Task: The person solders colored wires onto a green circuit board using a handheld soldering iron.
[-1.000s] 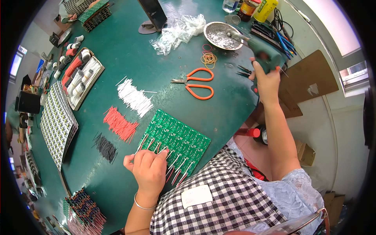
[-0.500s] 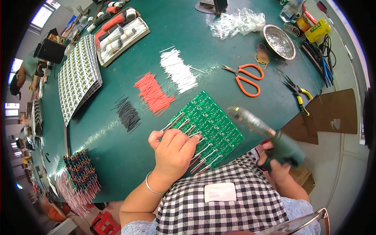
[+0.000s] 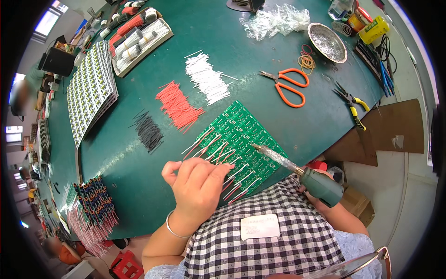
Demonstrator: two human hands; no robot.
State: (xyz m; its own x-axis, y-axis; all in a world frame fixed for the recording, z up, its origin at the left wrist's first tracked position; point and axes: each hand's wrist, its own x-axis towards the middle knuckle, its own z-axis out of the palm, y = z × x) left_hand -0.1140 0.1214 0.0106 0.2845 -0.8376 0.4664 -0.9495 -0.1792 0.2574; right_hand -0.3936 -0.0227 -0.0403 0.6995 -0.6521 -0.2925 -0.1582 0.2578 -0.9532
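PCB (image 3: 241,124) sits by table (image 3: 144,197) near edge, prob. for easy reach. R hand (image 3: 321,201) grips soldering iron (image 3: 323,187), angled over PCB; L hand (image 3: 197,186) curls at wires (image 3: 240,169), prob. steadying; can't tell if fingers pinch any.

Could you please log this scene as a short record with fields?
Left hand: at red and white wires on the green circuit board; grip unclear
Right hand: holding the green-handled soldering iron
Iron tip: over the board; contact unclear
Loose piles: white wires, red wires, black wires
Tools on table: orange-handled scissors, yellow-and-black pliers
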